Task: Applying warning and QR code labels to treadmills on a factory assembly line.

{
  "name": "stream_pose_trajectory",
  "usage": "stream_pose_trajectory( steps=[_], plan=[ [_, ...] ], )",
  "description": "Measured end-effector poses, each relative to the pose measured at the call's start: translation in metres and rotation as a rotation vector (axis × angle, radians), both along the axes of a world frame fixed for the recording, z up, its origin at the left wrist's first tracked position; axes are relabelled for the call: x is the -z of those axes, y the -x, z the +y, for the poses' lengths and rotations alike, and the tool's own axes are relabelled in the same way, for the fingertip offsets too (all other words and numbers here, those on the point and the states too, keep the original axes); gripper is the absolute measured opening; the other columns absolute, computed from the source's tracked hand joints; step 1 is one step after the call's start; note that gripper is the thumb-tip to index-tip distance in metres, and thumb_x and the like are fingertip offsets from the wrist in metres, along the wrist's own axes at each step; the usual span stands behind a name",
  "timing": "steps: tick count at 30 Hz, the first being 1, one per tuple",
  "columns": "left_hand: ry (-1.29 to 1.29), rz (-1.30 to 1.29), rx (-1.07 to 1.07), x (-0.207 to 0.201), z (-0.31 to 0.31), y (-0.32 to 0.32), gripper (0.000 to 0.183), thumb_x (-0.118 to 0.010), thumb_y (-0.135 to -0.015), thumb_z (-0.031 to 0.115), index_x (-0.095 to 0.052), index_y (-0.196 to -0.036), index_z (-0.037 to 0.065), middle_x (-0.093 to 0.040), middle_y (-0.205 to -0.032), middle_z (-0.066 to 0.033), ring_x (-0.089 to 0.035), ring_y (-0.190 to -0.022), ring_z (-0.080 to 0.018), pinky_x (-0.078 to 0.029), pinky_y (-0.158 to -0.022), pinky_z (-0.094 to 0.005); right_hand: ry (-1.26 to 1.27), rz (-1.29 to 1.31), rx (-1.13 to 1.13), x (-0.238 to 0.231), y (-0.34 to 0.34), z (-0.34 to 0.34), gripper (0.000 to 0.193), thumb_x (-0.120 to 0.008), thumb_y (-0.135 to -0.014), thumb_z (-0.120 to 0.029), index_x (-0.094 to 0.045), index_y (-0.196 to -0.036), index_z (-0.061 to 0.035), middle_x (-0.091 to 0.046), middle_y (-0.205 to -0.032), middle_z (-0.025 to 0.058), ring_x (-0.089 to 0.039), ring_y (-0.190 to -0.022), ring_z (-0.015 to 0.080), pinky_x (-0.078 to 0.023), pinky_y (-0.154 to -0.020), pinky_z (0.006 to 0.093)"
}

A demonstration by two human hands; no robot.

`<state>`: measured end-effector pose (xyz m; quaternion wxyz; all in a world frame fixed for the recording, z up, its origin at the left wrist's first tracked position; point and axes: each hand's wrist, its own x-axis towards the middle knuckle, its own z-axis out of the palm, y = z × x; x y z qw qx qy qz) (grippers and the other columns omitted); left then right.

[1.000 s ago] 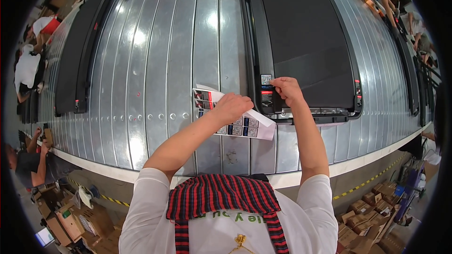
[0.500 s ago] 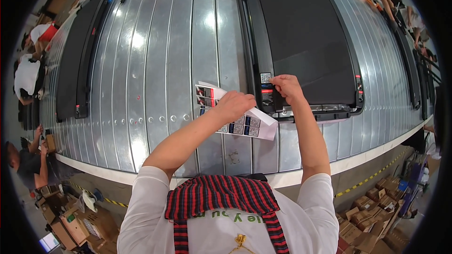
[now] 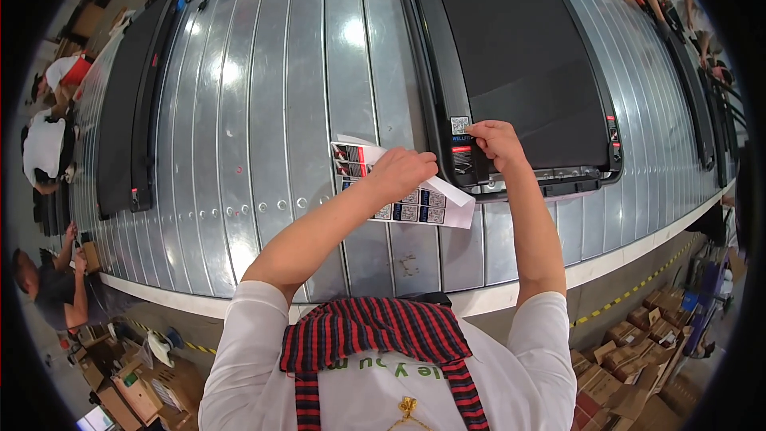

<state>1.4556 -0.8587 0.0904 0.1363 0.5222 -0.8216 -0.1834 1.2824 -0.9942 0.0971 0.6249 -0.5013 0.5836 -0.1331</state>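
My left hand (image 3: 401,172) is closed on white sheets of labels (image 3: 456,214), printed with rows of dark-blue and white code stickers and red-and-black stickers. To its right, my right hand (image 3: 501,145) pinches at the right edge of a small code sticker (image 3: 459,125) on the black side rail of a treadmill deck (image 3: 523,56). I cannot tell whether the fingers hold the sticker or only touch it. Just below it on the rail is a red-and-black label (image 3: 462,156), and another such label (image 3: 613,132) is on the deck's right rail.
The deck lies on a slatted metal conveyor (image 3: 279,112) with a pale front edge. A second black deck (image 3: 132,120) lies far left, and further decks (image 3: 686,96) at right. Cardboard boxes (image 3: 638,343) are stacked below right. Several people work along both sides.
The whole view has shifted slightly, with the deck and sticker now a little further right. Both hands keep the same grips; my right hand stays at the code sticker.
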Motion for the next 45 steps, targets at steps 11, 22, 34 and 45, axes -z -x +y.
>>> stream_pose_trajectory(
  steps=[11,22,34,45],
  plan=[
    [-0.03,-0.013,0.001,-0.002,-0.001,-0.003,0.011,-0.049,-0.069,0.002,-0.053,-0.079,0.005,-0.055,-0.107,-0.0068,-0.057,-0.082,-0.0258,-0.045,-0.068,-0.0374,0.01,0.023,-0.028,0.001,-0.002,-0.001,0.009,-0.065,-0.07,-0.01,-0.059,-0.068,-0.003,-0.046,-0.051,-0.0028,-0.035,-0.041,0.0035,-0.022,-0.036,0.0193],
    [0.063,-0.021,0.041,-0.006,-0.02,0.005,0.009,-0.051,-0.067,0.003,-0.052,-0.075,0.005,-0.052,-0.114,-0.0055,-0.058,-0.077,-0.0254,-0.046,-0.06,-0.0375,0.06,0.021,-0.008,0.005,-0.001,-0.001,0.009,-0.065,-0.069,-0.009,-0.06,-0.068,-0.0017,-0.047,-0.05,-0.0014,-0.036,-0.039,0.0045,-0.022,-0.035,0.0198],
    [-0.036,-0.073,0.033,-0.005,-0.033,0.011,0.01,-0.049,-0.069,0.003,-0.056,-0.076,0.004,-0.046,-0.124,-0.0048,-0.059,-0.079,-0.0279,-0.048,-0.063,-0.0381,0.135,-0.009,0.025,0.0,-0.007,0.005,0.008,-0.063,-0.068,-0.003,-0.06,-0.065,0.0036,-0.049,-0.051,0.0013,-0.042,-0.044,0.0075,-0.032,-0.041,0.0223],
    [-0.06,-0.105,0.043,-0.007,-0.027,0.009,0.008,-0.049,-0.07,0.004,-0.055,-0.075,0.004,-0.046,-0.124,-0.0052,-0.059,-0.077,-0.0289,-0.048,-0.063,-0.0387,0.641,0.539,-0.221,-0.001,-0.019,0.013,0.017,-0.068,-0.065,-0.016,-0.059,-0.069,-0.003,-0.058,-0.061,0.0081,-0.055,-0.056,0.0215,-0.044,-0.054,0.0326]
  ],
)
